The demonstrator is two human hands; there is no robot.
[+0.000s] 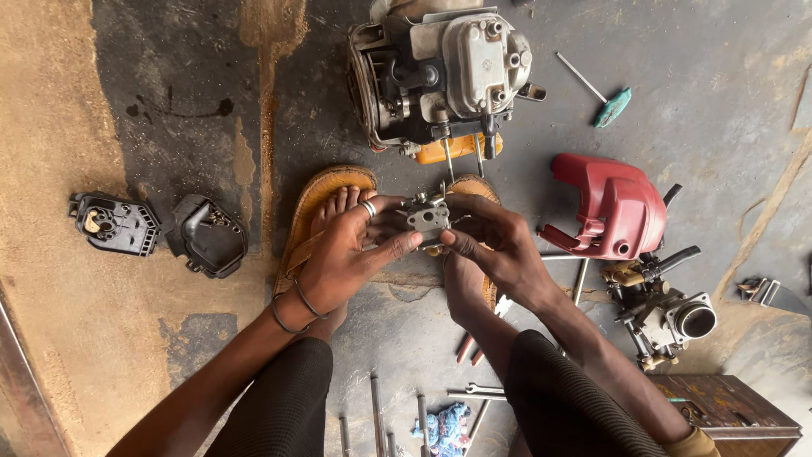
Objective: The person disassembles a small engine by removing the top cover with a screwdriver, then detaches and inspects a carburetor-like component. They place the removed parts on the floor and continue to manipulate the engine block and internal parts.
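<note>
Mid-frame: left hand and right hand both pinch a small grey carburetor, fingers closed on its sides, above sandalled feet. Engine sits just above it, red cover to the right, black covers at left.

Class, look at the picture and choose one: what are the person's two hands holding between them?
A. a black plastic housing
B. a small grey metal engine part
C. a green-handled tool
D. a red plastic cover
B: the left hand and the right hand both grip the small grey metal part above the sandalled feet, while the red cover lies apart on the floor to the right.
</note>
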